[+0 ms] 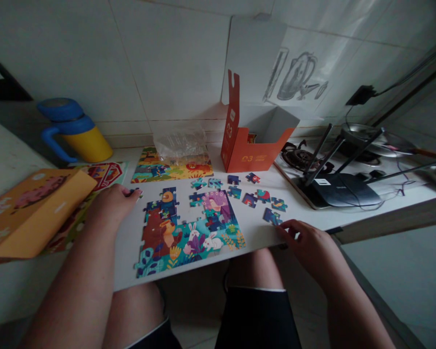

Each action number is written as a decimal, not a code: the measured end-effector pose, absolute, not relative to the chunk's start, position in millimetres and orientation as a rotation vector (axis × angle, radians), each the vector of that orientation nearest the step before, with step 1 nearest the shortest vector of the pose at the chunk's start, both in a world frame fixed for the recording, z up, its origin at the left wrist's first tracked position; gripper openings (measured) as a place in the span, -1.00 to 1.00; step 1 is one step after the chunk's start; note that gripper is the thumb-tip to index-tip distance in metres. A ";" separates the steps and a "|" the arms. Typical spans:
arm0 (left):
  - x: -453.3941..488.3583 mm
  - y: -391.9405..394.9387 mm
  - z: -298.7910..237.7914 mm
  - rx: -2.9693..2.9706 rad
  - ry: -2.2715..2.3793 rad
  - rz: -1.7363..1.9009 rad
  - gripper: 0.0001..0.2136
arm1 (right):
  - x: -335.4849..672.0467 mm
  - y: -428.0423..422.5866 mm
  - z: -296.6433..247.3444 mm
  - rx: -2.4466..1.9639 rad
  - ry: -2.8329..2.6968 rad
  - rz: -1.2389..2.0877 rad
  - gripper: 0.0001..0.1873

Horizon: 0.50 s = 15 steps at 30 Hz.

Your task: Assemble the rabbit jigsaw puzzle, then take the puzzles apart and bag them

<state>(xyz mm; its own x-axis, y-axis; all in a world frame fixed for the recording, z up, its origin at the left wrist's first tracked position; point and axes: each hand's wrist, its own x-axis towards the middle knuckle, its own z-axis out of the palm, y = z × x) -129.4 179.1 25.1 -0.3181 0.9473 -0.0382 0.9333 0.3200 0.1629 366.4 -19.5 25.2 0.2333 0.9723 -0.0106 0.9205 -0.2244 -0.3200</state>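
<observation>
The half-joined animal puzzle (192,236) lies flat near the front edge of the white worktop (255,228), with a gap in its upper middle. Over on the left, this person's left hand (109,206) has its fingertips drawn close together at a small dark piece (135,193); I can't tell if it's pinched or only touched. The right hand (307,240) is curled, thumb near the fingers, right by the corner of a blue piece (272,216), and I can't make out whether it grips it. More loose pieces (249,199) lie scattered between the puzzle and an open orange box (254,157). Behind the puzzle, a clear plastic bag (179,140) rests on a yellow picture (192,170).
</observation>
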 end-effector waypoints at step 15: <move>-126.7 177.1 26.6 1.736 2.456 0.206 -0.64 | 360.7 -24.5 9.8 -2.246 -1.782 0.206 -0.47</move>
